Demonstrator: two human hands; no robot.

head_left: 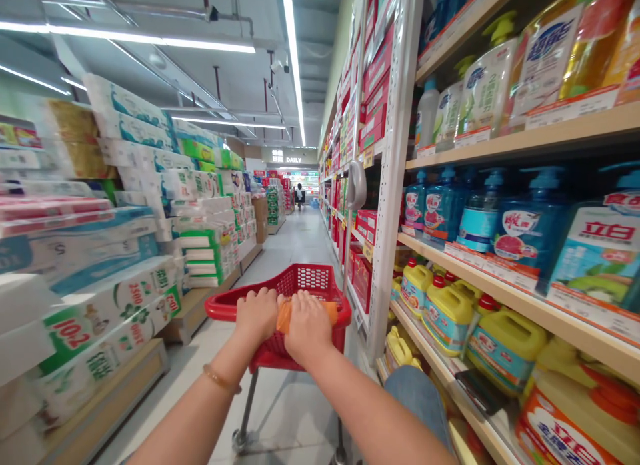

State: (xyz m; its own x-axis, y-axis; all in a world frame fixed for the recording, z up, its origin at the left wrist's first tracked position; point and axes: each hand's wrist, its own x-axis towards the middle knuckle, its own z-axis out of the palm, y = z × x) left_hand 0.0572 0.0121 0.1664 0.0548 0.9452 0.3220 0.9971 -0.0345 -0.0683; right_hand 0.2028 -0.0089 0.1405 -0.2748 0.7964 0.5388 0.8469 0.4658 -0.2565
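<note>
A red plastic shopping cart with a mesh basket and grey metal legs stands right in front of me. Its near edge is under both of my hands. My left hand has its fingers wrapped over that edge, with a bracelet on the wrist. Beside it, my right hand is closed over the cart's handle, on an orange piece that shows on both sides of the fingers. Whether this orange piece is a cloth or part of the handle I cannot tell. The basket's floor is mostly hidden.
Shelves on the right hold blue pump bottles and yellow detergent jugs, close to my knee. Stacks of packaged tissue paper line the left side. Between them an aisle floor runs ahead toward a distant person.
</note>
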